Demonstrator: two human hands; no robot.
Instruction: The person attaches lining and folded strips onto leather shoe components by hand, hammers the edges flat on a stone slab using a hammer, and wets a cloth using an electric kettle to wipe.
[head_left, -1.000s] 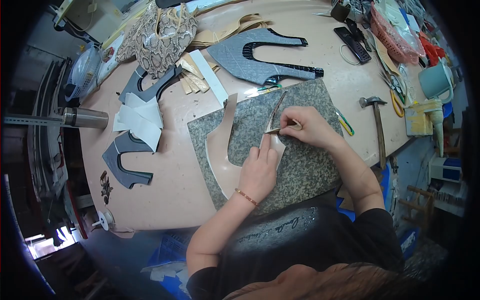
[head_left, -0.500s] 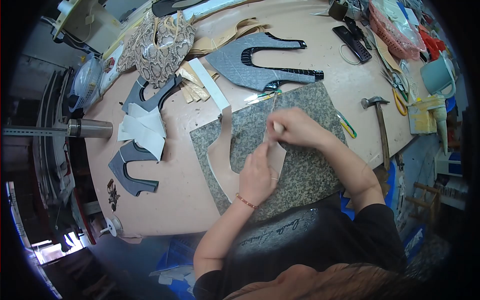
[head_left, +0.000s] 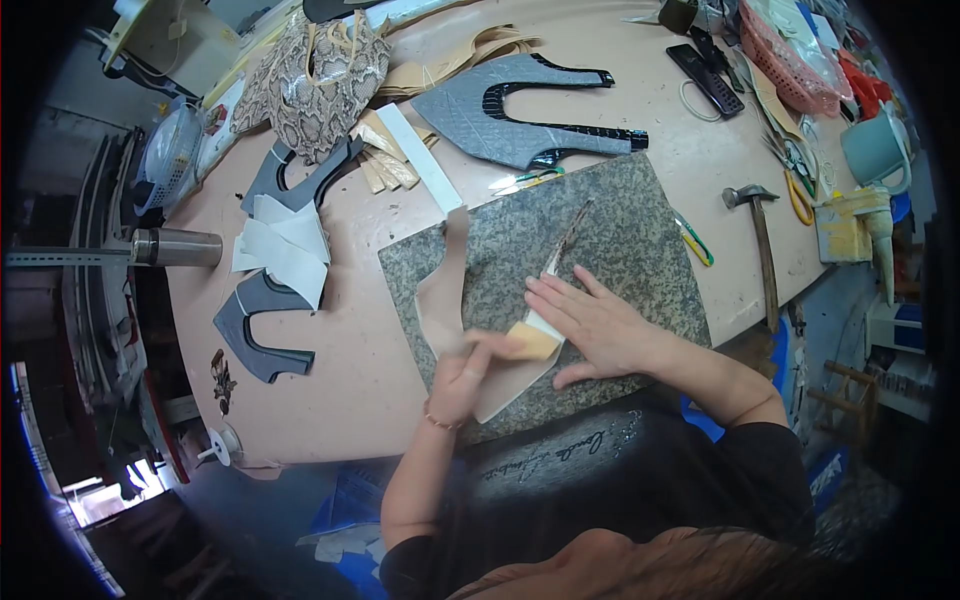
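Presently, the beige leather piece (head_left: 438,297) lies on the speckled stone slab (head_left: 640,245), its curved left arm in plain sight while both hands hide much of the middle and right side. The right hand (head_left: 598,325) is spread flat over that side, fingers extended and gripping nothing. The left hand (head_left: 462,385) is smeared by motion; its fingers bend against a yellowish flap (head_left: 535,341), and whether they pinch it or merely touch it I cannot tell. A narrow snakeskin-patterned strip (head_left: 571,238) runs out beyond the right fingertips; how it meets the leather is covered. On the worktop (head_left: 370,400), white sheets (head_left: 285,245) partly hide grey cut pieces (head_left: 262,330). The hammer (head_left: 763,245) lies right of the slab, while a pink basket (head_left: 785,75) holds a jumble too tangled to identify.
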